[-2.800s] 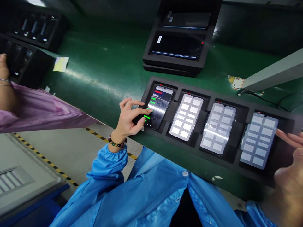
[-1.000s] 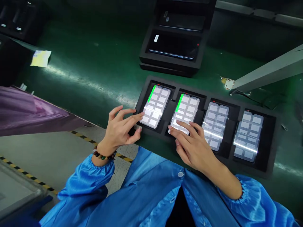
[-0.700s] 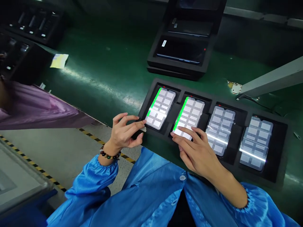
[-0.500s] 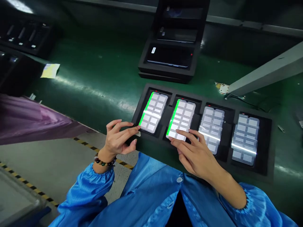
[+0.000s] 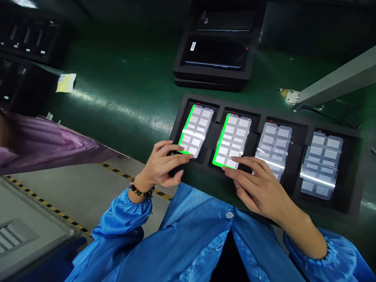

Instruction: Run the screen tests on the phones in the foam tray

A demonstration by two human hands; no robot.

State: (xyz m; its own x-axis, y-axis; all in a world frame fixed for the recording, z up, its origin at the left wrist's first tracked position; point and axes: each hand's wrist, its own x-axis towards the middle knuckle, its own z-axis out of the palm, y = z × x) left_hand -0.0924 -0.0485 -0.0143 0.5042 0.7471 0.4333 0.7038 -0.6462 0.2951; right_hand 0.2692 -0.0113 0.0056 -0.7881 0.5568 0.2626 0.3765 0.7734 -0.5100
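Observation:
Several lit smartphones lie face up in the slots of a black foam tray (image 5: 205, 156) in front of me. My left hand (image 5: 166, 163) has its fingers stretched over the bottom of the leftmost phone (image 5: 197, 127), fingertips at its lower edge. My right hand (image 5: 258, 184) reaches to the bottom of the second phone (image 5: 233, 135), fingers apart and touching its screen. Green bands run down the left side and along the bottom of both screens. The third phone (image 5: 274, 145) and the rightmost phone (image 5: 321, 162) show grey and white blocks without green.
Behind the tray stands another black foam tray (image 5: 211, 76) with dark phones (image 5: 216, 53). A grey metal post (image 5: 337, 78) slants in at right. Dark trays (image 5: 29, 78) and a yellow-white paper (image 5: 66, 83) lie at left, near a person's pink sleeve (image 5: 58, 143).
Both hands have slid right along the phones' bottom edges. Green now also runs along the bottom of the two left screens. The view has shifted slightly.

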